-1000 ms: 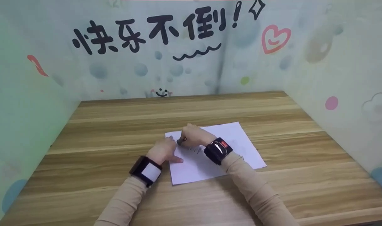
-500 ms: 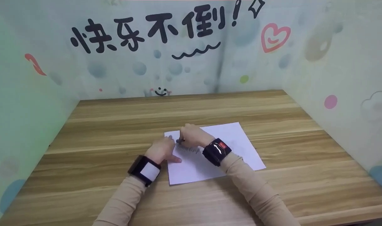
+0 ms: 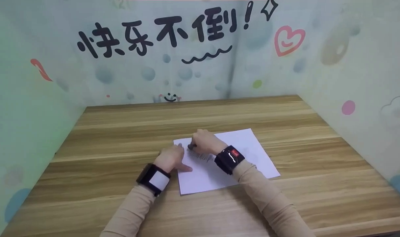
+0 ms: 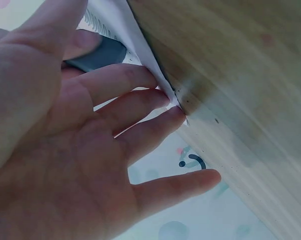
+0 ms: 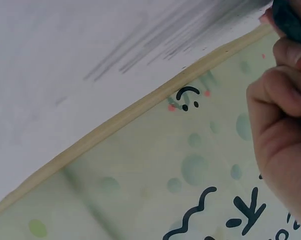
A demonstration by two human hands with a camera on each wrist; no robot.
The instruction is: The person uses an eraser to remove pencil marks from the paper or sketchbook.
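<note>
Right hand point(image 3: 206, 142): centre of head view, fingers curled round a dark tool point(image 4: 103, 52), grip looks snug. Tool type: can't tell.
Right hand, change: slightly further right than half a second ago, tool moved with it.
Left hand point(image 3: 171, 158): just left of the right one, fingers mostly straight and spread, grips nothing. In left wrist view, three fingertips touch the paper edge, little finger sticks out past it. Change: about none.
Paper point(image 3: 200, 179): white sheet, lower centre of head view, partly under both hands; same spot on the table as before.
Strokes point(image 5: 155, 50): grey streaks, top of right wrist view, running up right towards the tool.
Reading: small shift, sheet steady, so probably short passes over one patch. Adding grey or lifting it: can't tell.
Wristbands: black, one per wrist.
Table point(image 3: 121, 131): wood-grain, fills lower half of head view.
Wall point(image 3: 249, 65): behind, printed lettering across top.
</note>
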